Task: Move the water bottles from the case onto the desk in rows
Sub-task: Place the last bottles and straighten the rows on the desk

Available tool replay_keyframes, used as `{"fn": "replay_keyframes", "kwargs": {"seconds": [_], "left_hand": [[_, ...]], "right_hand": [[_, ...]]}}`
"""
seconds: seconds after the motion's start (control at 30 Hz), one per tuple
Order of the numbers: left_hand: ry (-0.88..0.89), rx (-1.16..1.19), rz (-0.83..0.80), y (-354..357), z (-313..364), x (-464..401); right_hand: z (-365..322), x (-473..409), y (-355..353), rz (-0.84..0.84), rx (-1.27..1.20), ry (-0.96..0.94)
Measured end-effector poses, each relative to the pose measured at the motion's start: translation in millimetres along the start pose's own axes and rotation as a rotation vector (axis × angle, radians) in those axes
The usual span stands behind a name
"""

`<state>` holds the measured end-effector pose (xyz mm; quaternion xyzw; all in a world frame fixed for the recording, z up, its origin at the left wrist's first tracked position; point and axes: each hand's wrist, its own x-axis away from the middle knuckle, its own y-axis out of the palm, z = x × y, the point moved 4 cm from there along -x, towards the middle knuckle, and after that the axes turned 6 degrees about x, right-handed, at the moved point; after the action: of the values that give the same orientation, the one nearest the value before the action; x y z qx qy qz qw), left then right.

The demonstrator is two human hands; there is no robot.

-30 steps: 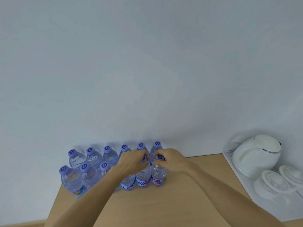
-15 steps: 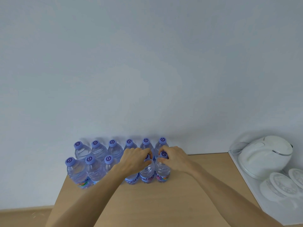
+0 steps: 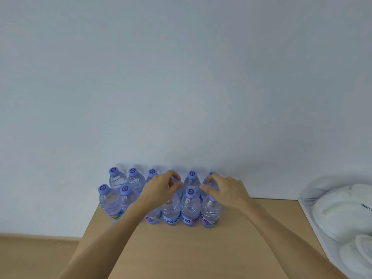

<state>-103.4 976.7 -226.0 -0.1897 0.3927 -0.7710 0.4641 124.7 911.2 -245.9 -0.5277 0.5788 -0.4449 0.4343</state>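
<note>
Clear water bottles with purple caps stand in two rows on the wooden desk [image 3: 181, 248] against the wall. The back row [image 3: 132, 178] and the front row [image 3: 190, 208] each hold several. My left hand [image 3: 161, 190] has its fingers and thumb curled around the top of a back-row bottle [image 3: 172, 181], hiding its cap. My right hand [image 3: 225, 190] pinches the neck of the back row's rightmost bottle [image 3: 209, 182] between thumb and fingers. The front bottle below it [image 3: 211, 212] stands free. No case is in view.
A white tray [image 3: 314, 222] at the right edge carries a white kettle [image 3: 342, 206] and lidded cups [image 3: 360, 250]. The wall stands directly behind the bottles. The desk's left edge runs beside the leftmost front bottle [image 3: 109, 204], with floor beyond it.
Both hands have let go of the caps of two front-row bottles and moved back to the tops of two back-row bottles. The camera has tilted, so the scene sits lower in view.
</note>
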Motion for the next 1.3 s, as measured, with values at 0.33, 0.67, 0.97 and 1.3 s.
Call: {"fn": "replay_keyframes", "kwargs": {"seconds": [0.33, 0.67, 0.97, 1.3], "left_hand": [[-0.289, -0.044, 0.237, -60, -77, 63], [-0.289, -0.010, 0.274, -123, -146, 32], [-0.328, 0.042, 0.034, -116, -200, -1], [-0.184, 0.082, 0.075, -115, -213, -11]], "right_hand": [[-77, -40, 6, -0.061, -0.196, -0.220], [-160, -88, 19, -0.001, -0.229, -0.259], [-220, -120, 47, -0.049, -0.140, -0.203], [-233, -135, 68, -0.084, -0.173, -0.142]]}}
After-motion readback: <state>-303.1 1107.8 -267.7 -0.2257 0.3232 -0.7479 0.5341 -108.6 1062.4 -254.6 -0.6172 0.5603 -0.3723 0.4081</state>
